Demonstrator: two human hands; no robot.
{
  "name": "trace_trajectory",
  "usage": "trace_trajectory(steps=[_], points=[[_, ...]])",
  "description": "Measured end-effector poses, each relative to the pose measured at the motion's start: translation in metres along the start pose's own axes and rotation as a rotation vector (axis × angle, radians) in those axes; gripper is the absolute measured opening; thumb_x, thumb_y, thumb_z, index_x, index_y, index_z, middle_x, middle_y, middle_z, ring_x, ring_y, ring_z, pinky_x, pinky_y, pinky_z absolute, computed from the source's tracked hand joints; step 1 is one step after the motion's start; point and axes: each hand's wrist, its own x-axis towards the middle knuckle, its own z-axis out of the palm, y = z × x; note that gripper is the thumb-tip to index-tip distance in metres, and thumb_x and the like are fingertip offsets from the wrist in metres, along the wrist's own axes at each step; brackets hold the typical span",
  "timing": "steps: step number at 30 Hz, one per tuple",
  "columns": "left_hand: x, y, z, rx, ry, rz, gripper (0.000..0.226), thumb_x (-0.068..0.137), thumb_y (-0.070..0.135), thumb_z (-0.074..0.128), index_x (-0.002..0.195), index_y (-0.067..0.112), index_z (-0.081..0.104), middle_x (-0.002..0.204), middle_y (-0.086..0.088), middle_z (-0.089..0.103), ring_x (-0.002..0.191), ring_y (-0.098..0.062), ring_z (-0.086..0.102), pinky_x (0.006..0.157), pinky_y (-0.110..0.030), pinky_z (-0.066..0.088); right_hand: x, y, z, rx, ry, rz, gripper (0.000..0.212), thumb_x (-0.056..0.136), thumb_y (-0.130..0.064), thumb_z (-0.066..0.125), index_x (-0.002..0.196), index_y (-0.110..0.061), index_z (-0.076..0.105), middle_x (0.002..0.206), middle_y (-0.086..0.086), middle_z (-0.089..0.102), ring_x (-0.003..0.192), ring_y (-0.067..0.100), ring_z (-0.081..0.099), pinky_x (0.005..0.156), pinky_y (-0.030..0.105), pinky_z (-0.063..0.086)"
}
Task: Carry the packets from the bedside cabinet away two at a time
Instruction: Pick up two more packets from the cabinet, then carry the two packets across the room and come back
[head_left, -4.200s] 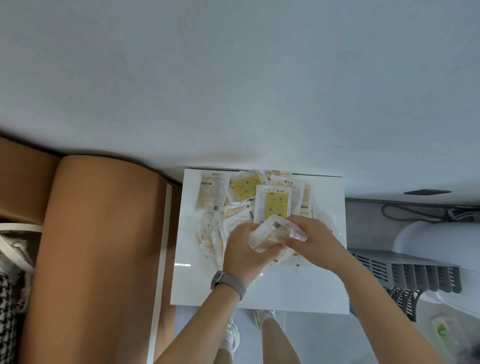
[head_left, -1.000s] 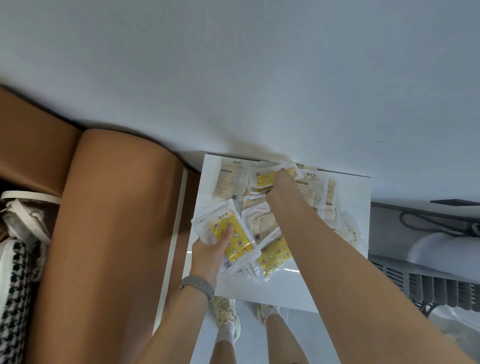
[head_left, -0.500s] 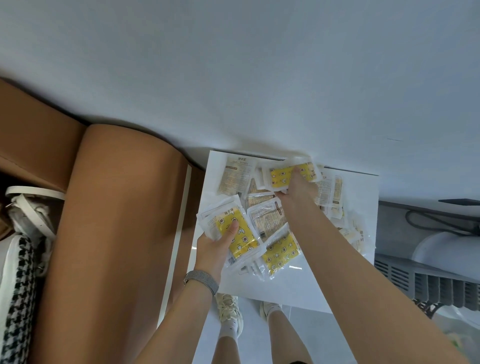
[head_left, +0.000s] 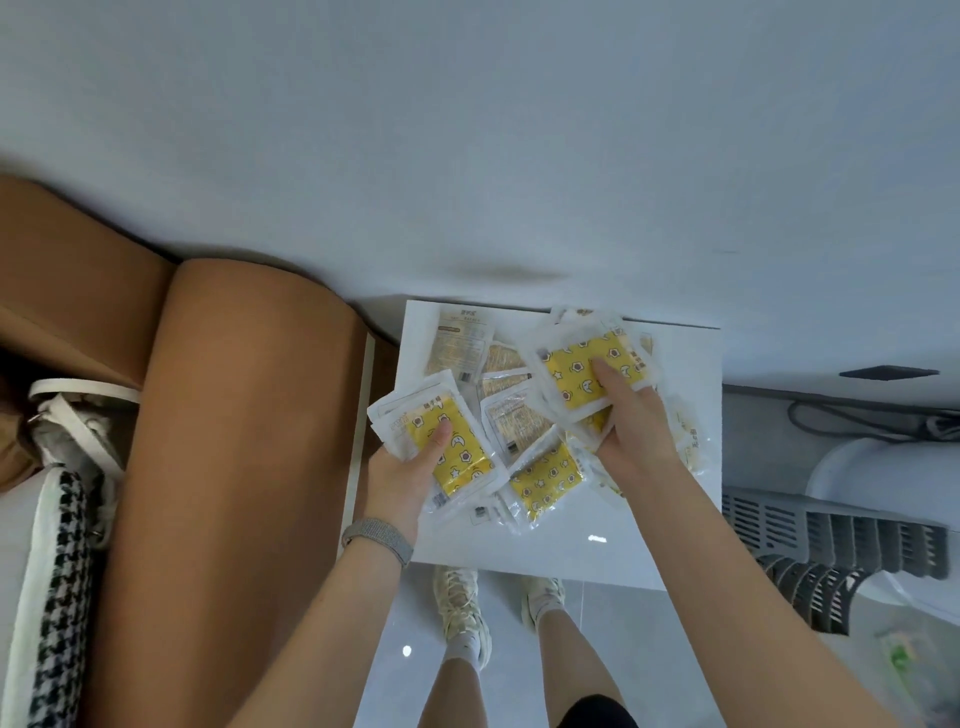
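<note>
A white bedside cabinet (head_left: 623, 551) stands against the wall with several clear packets with yellow or beige labels piled on its top. My left hand (head_left: 402, 475) grips a yellow-labelled packet (head_left: 457, 457) over the cabinet's left edge, thumb on top. My right hand (head_left: 631, 421) holds another yellow-labelled packet (head_left: 582, 374) lifted above the pile, thumb pressed on its label. A third yellow packet (head_left: 545, 480) lies between my hands, and beige ones (head_left: 457, 343) lie near the wall.
A tan padded bed headboard (head_left: 234, 467) stands close on the left of the cabinet. A grey slotted basket (head_left: 831, 535) and a white tub (head_left: 893, 483) sit on the right. A black-and-white checked bag (head_left: 57, 597) lies far left. My feet (head_left: 462, 608) are on the grey floor below.
My right hand has pulled back from the far side of the pile with a yellow packet now in its grip. My left hand keeps hold of its packet, nearly still.
</note>
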Motion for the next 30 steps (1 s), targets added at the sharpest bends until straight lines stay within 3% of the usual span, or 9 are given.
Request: trace_trajectory(steps=[3,7,10,13,18,21,24,30], points=[[-0.032,0.028,-0.013,-0.006,-0.006,0.020,0.035,0.073,0.024,0.078,0.106,0.015,0.069,0.096,-0.005,0.076,0.089,-0.023,0.073,0.079,-0.042,0.058,-0.049,-0.012,0.008,-0.142,-0.066,-0.082,0.024,0.092,-0.012,0.062,0.116,-0.014,0.065,0.110,0.005,0.073,0.100,0.022,0.070,0.074,0.039,0.060],[-0.104,0.071,-0.039,-0.035,0.043,0.062,0.012,0.088,0.006,0.067,0.100,0.011,0.068,0.092,-0.006,0.075,0.072,-0.016,0.073,0.057,-0.029,0.059,-0.131,-0.032,0.024,-0.317,-0.137,-0.176,0.013,0.090,-0.008,0.065,0.099,-0.016,0.069,0.099,0.004,0.076,0.093,0.022,0.072,0.081,0.043,0.057],[-0.169,0.091,-0.065,-0.050,0.054,0.125,0.012,0.089,0.005,0.066,0.097,0.014,0.068,0.089,-0.002,0.076,0.077,-0.017,0.073,0.066,-0.032,0.059,-0.196,-0.039,0.035,-0.416,-0.187,-0.218,0.019,0.088,-0.004,0.066,0.104,-0.013,0.069,0.101,0.005,0.075,0.088,0.018,0.073,0.078,0.038,0.058],[-0.234,0.096,-0.089,-0.094,0.068,0.180,0.012,0.088,0.006,0.067,0.096,0.014,0.069,0.086,0.000,0.077,0.079,-0.017,0.074,0.072,-0.035,0.059,-0.256,-0.043,0.046,-0.456,-0.279,-0.229,0.023,0.088,-0.003,0.066,0.109,-0.012,0.068,0.102,0.003,0.075,0.092,0.019,0.073,0.083,0.039,0.056],[-0.331,0.081,-0.117,-0.186,0.156,0.275,0.016,0.087,0.007,0.069,0.102,0.011,0.070,0.092,-0.002,0.077,0.082,-0.017,0.074,0.064,-0.027,0.059,-0.328,-0.034,0.054,-0.530,-0.495,-0.214,0.027,0.087,-0.004,0.067,0.112,-0.014,0.066,0.102,0.001,0.075,0.096,0.021,0.072,0.083,0.041,0.056],[-0.383,0.056,-0.126,-0.265,0.227,0.312,0.022,0.089,0.012,0.067,0.111,0.008,0.069,0.105,-0.009,0.074,0.094,-0.025,0.072,0.084,-0.041,0.058,-0.357,-0.029,0.052,-0.579,-0.651,-0.165,0.036,0.088,-0.002,0.065,0.122,-0.013,0.062,0.110,0.005,0.073,0.099,0.022,0.071,0.079,0.038,0.059],[-0.428,0.027,-0.133,-0.427,0.339,0.373,0.024,0.086,0.017,0.069,0.109,0.010,0.070,0.108,-0.012,0.073,0.101,-0.032,0.070,0.094,-0.051,0.052,-0.382,-0.028,0.053,-0.638,-0.801,-0.123,0.038,0.088,-0.001,0.063,0.123,-0.014,0.060,0.110,0.004,0.073,0.099,0.023,0.071,0.074,0.034,0.060],[-0.507,-0.027,-0.156,-0.657,0.639,0.436,0.017,0.088,0.014,0.068,0.105,0.012,0.070,0.104,-0.008,0.075,0.099,-0.029,0.071,0.093,-0.051,0.053,-0.437,0.005,0.055,-0.833,-1.044,-0.055,0.037,0.088,-0.001,0.065,0.122,-0.013,0.060,0.110,0.005,0.073,0.098,0.024,0.071,0.084,0.045,0.056]])
